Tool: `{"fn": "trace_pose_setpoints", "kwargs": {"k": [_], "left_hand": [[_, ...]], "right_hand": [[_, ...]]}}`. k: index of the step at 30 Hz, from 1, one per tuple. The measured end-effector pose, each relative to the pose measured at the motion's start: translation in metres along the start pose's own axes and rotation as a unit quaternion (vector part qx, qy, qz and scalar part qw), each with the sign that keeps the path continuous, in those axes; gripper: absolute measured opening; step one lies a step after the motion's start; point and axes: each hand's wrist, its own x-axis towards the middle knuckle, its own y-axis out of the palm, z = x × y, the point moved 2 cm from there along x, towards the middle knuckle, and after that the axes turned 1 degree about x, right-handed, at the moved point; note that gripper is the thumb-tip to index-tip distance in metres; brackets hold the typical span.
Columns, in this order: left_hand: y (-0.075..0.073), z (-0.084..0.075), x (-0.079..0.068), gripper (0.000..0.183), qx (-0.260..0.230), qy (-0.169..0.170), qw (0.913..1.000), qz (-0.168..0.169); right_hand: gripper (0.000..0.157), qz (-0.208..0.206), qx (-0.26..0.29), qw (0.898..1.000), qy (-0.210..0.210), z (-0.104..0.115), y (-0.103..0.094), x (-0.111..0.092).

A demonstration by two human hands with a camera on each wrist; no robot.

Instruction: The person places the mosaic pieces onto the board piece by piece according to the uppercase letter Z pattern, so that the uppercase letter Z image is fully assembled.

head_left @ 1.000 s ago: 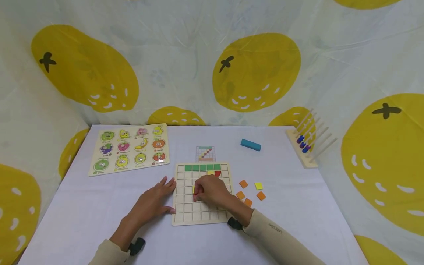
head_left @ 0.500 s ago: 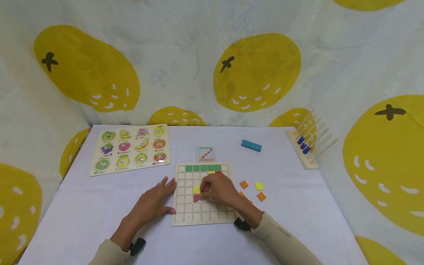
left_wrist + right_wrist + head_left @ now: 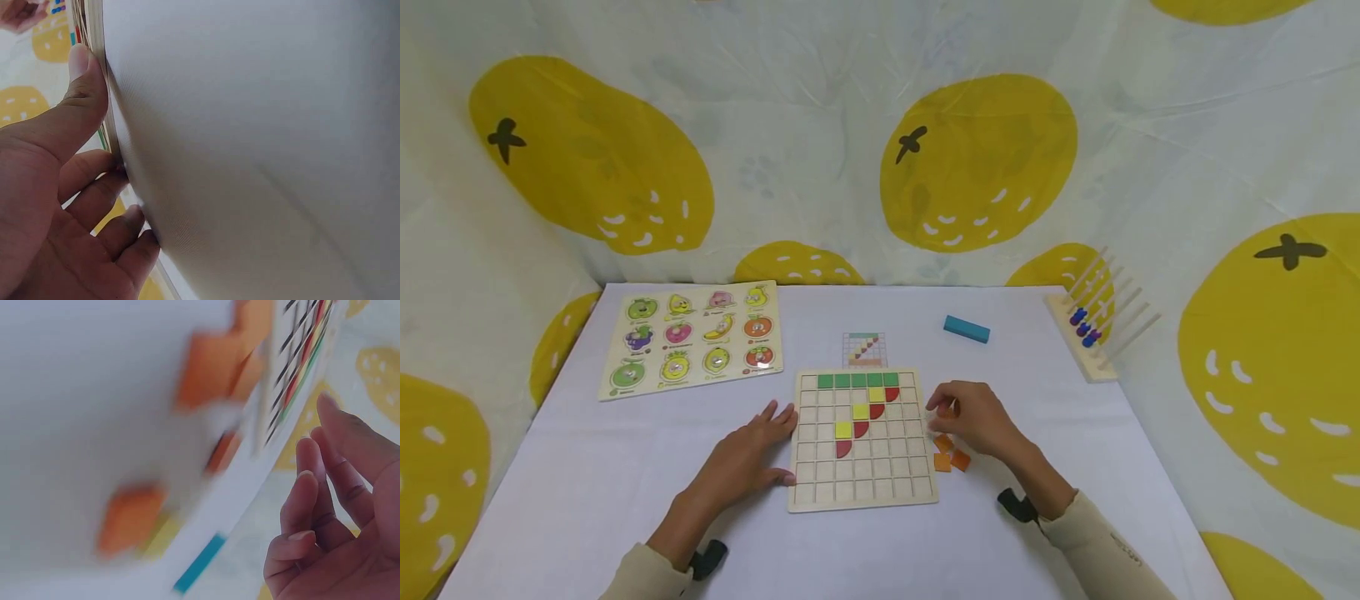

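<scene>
A wooden grid board [image 3: 895, 468] lies flat mid-table. A row of green squares [image 3: 858, 381] sits near its top, and yellow squares [image 3: 843, 430] and red quarter-circles [image 3: 861, 429] step diagonally below. My left hand [image 3: 745, 454] rests against the board's left edge, fingers spread; in the left wrist view its thumb [image 3: 87, 81] lies along that edge. Just right of the board, my right hand [image 3: 973, 417] hovers near loose orange tiles [image 3: 942, 463], its fingers loosely bent. The right wrist view shows nothing between them, with a yellow tile [image 3: 159, 536] lying apart.
Above the board lies a small pattern card [image 3: 865, 350]. A fruit puzzle board [image 3: 696, 337] is at the back left. A blue bar [image 3: 967, 329] lies at the back right, near a pegged wooden stand [image 3: 1086, 346]. Fruit-print cloth [image 3: 820, 167] surrounds the table.
My right hand has left the board's diagonal of pieces and moved right, over the loose tiles. The yellow and red pieces now show uncovered. My left hand has stayed put.
</scene>
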Motion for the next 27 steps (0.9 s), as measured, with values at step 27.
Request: {"fn": "trace_pose_setpoints", "kwargs": {"k": [27], "left_hand": [[0.002, 0.002, 0.001, 0.106, 0.005, 0.004, 1.0, -0.001]], "right_hand": [[0.019, 0.013, -0.058, 0.995, 0.081, -0.071, -0.03, -0.01]]}}
